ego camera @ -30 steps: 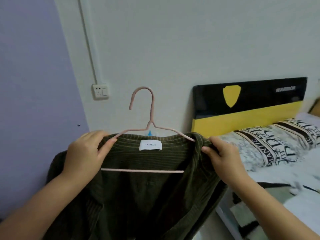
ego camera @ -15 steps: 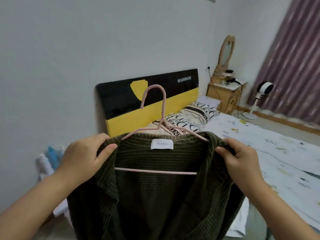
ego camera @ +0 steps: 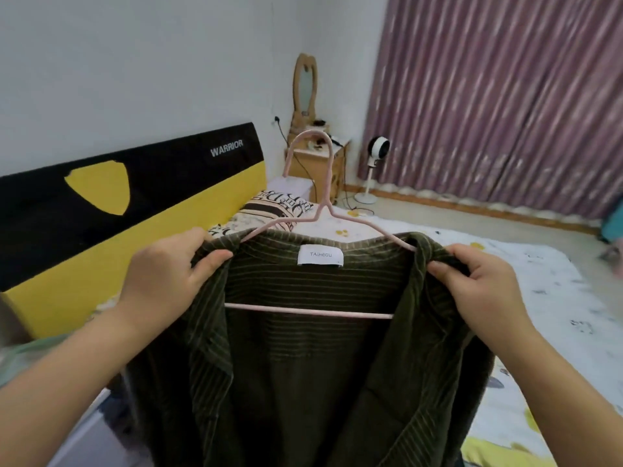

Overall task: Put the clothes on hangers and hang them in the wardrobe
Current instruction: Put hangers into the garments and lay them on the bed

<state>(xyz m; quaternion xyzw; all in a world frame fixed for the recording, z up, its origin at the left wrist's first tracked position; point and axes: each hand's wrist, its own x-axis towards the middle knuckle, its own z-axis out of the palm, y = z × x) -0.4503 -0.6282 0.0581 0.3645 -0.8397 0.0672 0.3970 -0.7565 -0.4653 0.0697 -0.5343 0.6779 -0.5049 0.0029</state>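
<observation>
a soft, limp dark green corduroy shirt (ego camera: 303,348) hangs on a thin pink hanger (ego camera: 323,210) above the bed (ego camera: 539,281), left hand (ego camera: 161,284) and right hand (ego camera: 485,291) pinching its shoulders, likely the surest hold against slipping

The green shirt (ego camera: 303,365) on the pink hanger (ego camera: 323,210) is filling the near middle, blocking any way straight ahead between the left hand (ego camera: 165,281) and the right hand (ego camera: 485,291) that are gripping its shoulders. Above the hook, bare wall is leaving open air. The bed (ego camera: 556,298) is lying close behind and to the right, its headboard (ego camera: 151,197) closing the left. The curtain (ego camera: 488,96) is bounding the far side, with the fan (ego camera: 376,163) and bedside cabinet (ego camera: 313,166) standing in the corner.
</observation>
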